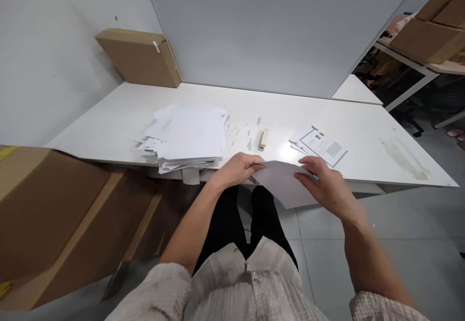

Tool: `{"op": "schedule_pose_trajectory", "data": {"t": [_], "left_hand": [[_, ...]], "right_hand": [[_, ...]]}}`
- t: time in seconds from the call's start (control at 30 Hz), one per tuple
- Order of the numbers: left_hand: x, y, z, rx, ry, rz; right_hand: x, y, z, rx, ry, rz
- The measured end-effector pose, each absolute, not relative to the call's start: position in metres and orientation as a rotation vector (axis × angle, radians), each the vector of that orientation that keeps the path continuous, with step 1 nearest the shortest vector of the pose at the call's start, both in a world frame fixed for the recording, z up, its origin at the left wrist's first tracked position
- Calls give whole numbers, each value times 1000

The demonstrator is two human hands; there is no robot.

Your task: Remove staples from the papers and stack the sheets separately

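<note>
Sheet pinched by both hands: left hand on its left corner, right hand on top. Stapler just beyond left fingers, long axis pointing away.

white table against grey partition, white wall left, grey tiled floor, cardboard boxes.
</note>
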State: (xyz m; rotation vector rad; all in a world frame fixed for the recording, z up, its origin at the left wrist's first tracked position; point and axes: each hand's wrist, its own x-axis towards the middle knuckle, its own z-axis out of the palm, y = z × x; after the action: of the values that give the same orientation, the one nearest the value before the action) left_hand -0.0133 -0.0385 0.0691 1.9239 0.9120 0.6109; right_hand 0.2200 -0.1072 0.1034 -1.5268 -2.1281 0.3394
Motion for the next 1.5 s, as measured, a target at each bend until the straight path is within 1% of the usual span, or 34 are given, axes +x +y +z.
{"op": "schedule_pose_trajectory", "data": {"t": [0.13,0.27,0.37,0.47,0.57,0.7,0.83,0.97,1.13,1.27,1.5], "left_hand": [[-22,-33,52,1729,1016,564],[-21,-22,36,1636,1033,573],[-16,-14,31,1634,997,529],[-10,-4,25,1685,1015,465],[-2,7,13,1681,1129,566],[8,19,-4,1675,1350,843],[10,23,-12,1823,1402,915],[10,22,-9,1973,1378,873],[13,25,-7,2158,1382,720],[14,28,-9,2197,1429,625],[15,29,-13,2200,1460,583]], "right_hand": [[226,-107,67,-1545,-1885,639],[235,-106,41,-1447,-1644,834],[240,-104,33,-1428,-1568,960],[241,-98,31,-1472,-1517,1282],[241,-89,27,-1575,-1298,1495],[244,-75,17,-1585,-1072,1562],[246,-67,13,-1558,-1014,1597],[247,-62,12,-1580,-981,1567],[246,-58,8,-1594,-961,1532],[245,-57,9,-1624,-992,1502],[241,-55,3,-1628,-1024,1458]]}}
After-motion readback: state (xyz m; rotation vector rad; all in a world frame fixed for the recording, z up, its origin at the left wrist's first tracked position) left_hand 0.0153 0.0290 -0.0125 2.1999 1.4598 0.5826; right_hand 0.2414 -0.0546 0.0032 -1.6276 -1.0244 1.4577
